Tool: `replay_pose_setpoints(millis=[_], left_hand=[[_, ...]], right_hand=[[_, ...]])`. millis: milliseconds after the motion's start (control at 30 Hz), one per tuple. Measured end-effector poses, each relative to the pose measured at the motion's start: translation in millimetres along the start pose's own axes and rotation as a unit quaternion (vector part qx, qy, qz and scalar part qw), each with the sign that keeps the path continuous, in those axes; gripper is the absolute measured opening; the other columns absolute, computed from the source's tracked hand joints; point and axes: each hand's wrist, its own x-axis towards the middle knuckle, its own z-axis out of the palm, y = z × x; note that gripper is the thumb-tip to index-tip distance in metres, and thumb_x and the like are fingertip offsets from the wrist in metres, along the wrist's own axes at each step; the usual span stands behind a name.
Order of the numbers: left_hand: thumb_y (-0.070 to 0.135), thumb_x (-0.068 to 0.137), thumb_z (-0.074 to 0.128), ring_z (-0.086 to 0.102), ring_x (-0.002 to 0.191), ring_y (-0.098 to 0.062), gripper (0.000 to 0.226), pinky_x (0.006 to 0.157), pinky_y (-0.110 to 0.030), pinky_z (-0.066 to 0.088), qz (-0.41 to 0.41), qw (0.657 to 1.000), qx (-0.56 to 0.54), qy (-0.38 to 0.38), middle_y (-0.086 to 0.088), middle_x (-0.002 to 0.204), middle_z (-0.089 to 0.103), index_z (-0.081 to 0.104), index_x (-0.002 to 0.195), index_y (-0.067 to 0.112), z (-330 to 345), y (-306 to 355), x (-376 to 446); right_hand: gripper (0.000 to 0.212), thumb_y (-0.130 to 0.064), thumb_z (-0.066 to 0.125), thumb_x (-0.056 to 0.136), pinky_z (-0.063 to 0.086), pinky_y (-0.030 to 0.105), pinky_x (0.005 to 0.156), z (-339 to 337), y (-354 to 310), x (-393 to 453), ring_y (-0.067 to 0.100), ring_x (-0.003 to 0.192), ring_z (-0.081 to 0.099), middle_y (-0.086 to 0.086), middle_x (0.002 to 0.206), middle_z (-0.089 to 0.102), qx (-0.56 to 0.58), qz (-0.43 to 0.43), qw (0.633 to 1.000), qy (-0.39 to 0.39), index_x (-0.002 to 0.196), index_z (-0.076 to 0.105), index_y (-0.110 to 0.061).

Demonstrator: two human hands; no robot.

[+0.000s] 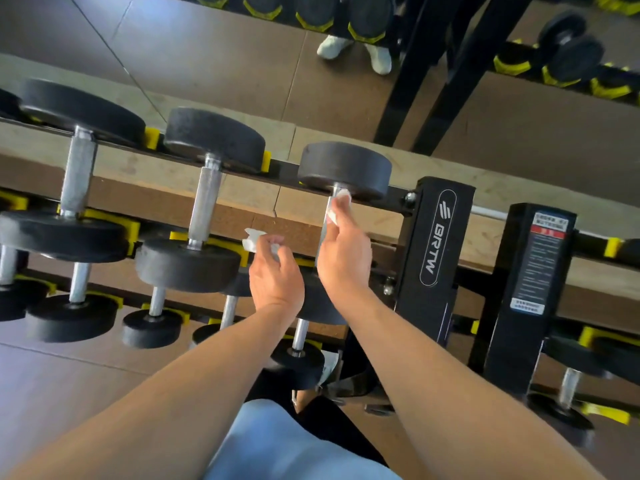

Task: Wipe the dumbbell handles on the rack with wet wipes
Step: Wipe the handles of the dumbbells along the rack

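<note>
Right hand (341,251) fingers clamp wipe (337,206) on handle (325,230); left hand (275,268) pinches spare wipe (252,239). Risk: loose hold, wipe slips off.

1. "BRTW" in white letters, with a striped logo above, inside an oval outline on the black rack upright (437,233).
2. Warning label (540,258) on the second black upright (512,341): red band, small print, too fine to read.
</note>
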Motion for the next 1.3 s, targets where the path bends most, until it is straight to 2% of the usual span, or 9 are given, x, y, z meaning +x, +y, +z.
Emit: replay_pose_setpoints(millis=[100,333,500,667,933,1067,1167,1233,1300], left_hand=[[0.028,0.099,0.036,0.057,0.090,-0.018,0.023,0.076,-0.033,0.038,0.001,1.000,-0.009,0.000,-0.001,0.104,0.063,0.054,0.114,0.027,-1,1,-1],[0.030,0.098,0.037,0.059,0.086,-0.016,0.023,0.079,-0.037,0.049,-0.001,1.000,-0.011,0.001,-0.001,0.102,0.065,0.054,0.114,0.028,0,-1,1],[0.026,0.100,0.038,0.054,0.084,-0.013,0.024,0.078,-0.030,0.039,0.002,1.000,-0.009,-0.002,-0.001,0.102,0.063,0.055,0.117,0.024,-2,2,0],[0.024,0.099,0.037,0.057,0.088,-0.019,0.025,0.077,-0.032,0.037,0.000,1.000,-0.012,-0.011,-0.002,0.104,0.062,0.055,0.115,0.023,-5,5,-2],[0.026,0.099,0.038,0.057,0.088,-0.017,0.023,0.078,-0.031,0.038,0.005,1.000,-0.009,-0.013,0.000,0.103,0.060,0.054,0.117,0.025,-4,4,-2],[0.025,0.099,0.037,0.057,0.085,-0.017,0.023,0.076,-0.031,0.038,0.007,1.000,-0.017,-0.012,-0.001,0.101,0.062,0.054,0.115,0.024,-5,4,-3],[0.025,0.099,0.038,0.058,0.087,-0.018,0.023,0.077,-0.030,0.037,0.003,1.000,-0.020,-0.009,0.000,0.102,0.063,0.054,0.114,0.024,-5,5,-3],[0.025,0.098,0.038,0.060,0.086,-0.021,0.023,0.075,-0.031,0.038,0.008,1.000,-0.018,-0.002,-0.001,0.101,0.064,0.055,0.113,0.025,-5,4,-3],[0.026,0.098,0.037,0.060,0.086,-0.021,0.023,0.075,-0.032,0.038,0.008,1.000,-0.020,0.004,-0.002,0.102,0.065,0.055,0.113,0.025,-5,3,-3]], right_hand=[[0.038,-0.019,0.047,0.104,0.053,0.027,0.092,-8,22,-6,0.011,0.113,0.062,-0.001,0.140,0.057,-0.039,-0.117,0.992,-0.025,0.141,0.048,-0.029],[0.038,-0.022,0.046,0.105,0.054,0.028,0.093,-17,37,-2,0.014,0.112,0.064,-0.005,0.151,0.048,-0.059,-0.069,0.991,-0.100,0.143,0.053,-0.024],[0.032,-0.028,0.041,0.107,0.043,0.022,0.062,-74,35,-25,-0.002,0.065,0.056,-0.008,0.085,0.068,-0.093,-0.035,0.930,-0.355,0.131,0.061,-0.032],[0.031,-0.020,0.044,0.106,0.036,0.014,0.049,-64,12,7,-0.002,0.050,0.050,-0.010,0.069,0.061,-0.031,-0.116,0.967,-0.223,0.130,0.063,-0.027],[0.025,-0.027,0.049,0.103,0.054,0.041,0.082,-72,55,2,0.015,0.090,0.066,-0.009,0.102,0.073,-0.095,-0.044,0.931,-0.349,0.115,0.071,-0.033],[0.027,-0.026,0.046,0.105,0.052,0.037,0.070,-84,63,21,0.014,0.081,0.062,0.000,0.103,0.070,-0.038,0.041,0.993,-0.103,0.120,0.068,-0.024],[0.031,-0.019,0.050,0.103,0.054,0.019,0.078,-64,26,22,0.002,0.092,0.066,-0.004,0.114,0.071,-0.001,-0.143,0.989,-0.041,0.130,0.064,-0.022],[0.033,-0.010,0.055,0.096,0.044,0.024,0.107,-42,16,32,0.009,0.120,0.061,0.004,0.126,0.068,-0.110,-0.396,0.909,-0.075,0.128,0.065,-0.012],[0.035,-0.008,0.058,0.092,0.039,0.036,0.114,-31,16,55,0.021,0.130,0.055,0.009,0.130,0.066,-0.266,-0.471,0.835,-0.106,0.126,0.066,-0.013]])
